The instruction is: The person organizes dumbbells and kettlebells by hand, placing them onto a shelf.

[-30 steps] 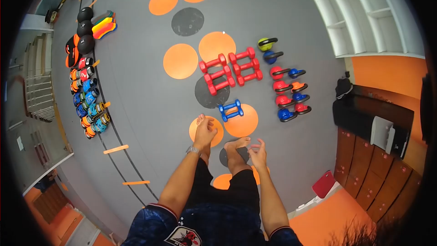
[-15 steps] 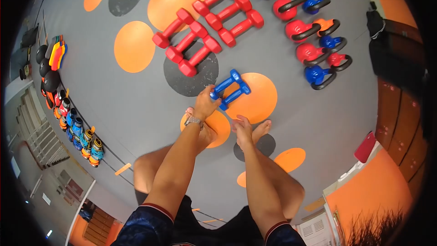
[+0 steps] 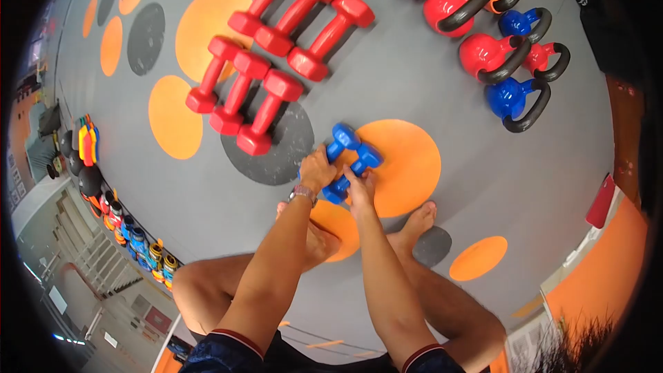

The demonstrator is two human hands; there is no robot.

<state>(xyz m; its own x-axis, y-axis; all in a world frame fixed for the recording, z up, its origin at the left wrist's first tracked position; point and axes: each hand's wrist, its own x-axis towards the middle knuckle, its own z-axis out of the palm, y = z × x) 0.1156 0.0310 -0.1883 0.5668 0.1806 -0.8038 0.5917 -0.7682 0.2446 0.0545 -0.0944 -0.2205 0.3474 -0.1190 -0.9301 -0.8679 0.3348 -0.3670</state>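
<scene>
Two blue dumbbells lie side by side on the floor between my feet. My left hand (image 3: 317,171), with a watch at its wrist, is closed round the left blue dumbbell (image 3: 345,137) and hides its near end. My right hand (image 3: 361,189) has its fingers round the handle of the right blue dumbbell (image 3: 371,155), whose near end shows between both hands. Beyond them, several red dumbbells lie in two slanted rows, a nearer one (image 3: 255,139) and a farther one (image 3: 309,63).
Several kettlebells, among them a blue one (image 3: 507,99) and a red one (image 3: 485,56), stand at the right. Boxing gloves (image 3: 140,243) and black balls (image 3: 90,181) line the left wall. Orange and dark circles mark the grey floor (image 3: 476,179). My right foot (image 3: 418,224) is beside the dumbbells.
My right hand has moved forward from beside my foot onto the right blue dumbbell. My left hand stays at the left one. The view has tilted and come closer to the dumbbells.
</scene>
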